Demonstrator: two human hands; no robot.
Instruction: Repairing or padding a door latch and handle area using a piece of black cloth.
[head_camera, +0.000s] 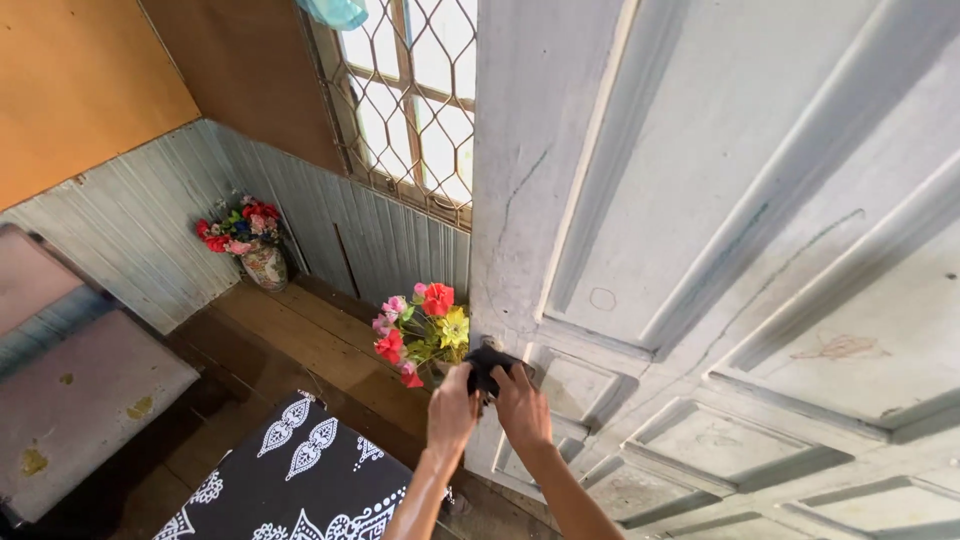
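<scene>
Daylight floods through the latticed window (410, 95), blown out to white; the floor corner stays dim, edges perhaps slightly bowed.

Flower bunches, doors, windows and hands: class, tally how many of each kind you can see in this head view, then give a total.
Flower bunches: 2, one in a patterned vase by the wall, one beside the door.
Doors: 1, pale panelled.
Windows: 1, with mesh.
Hands: 2, left hand and right hand, both on a dark object at the door.
Total: 6
</scene>
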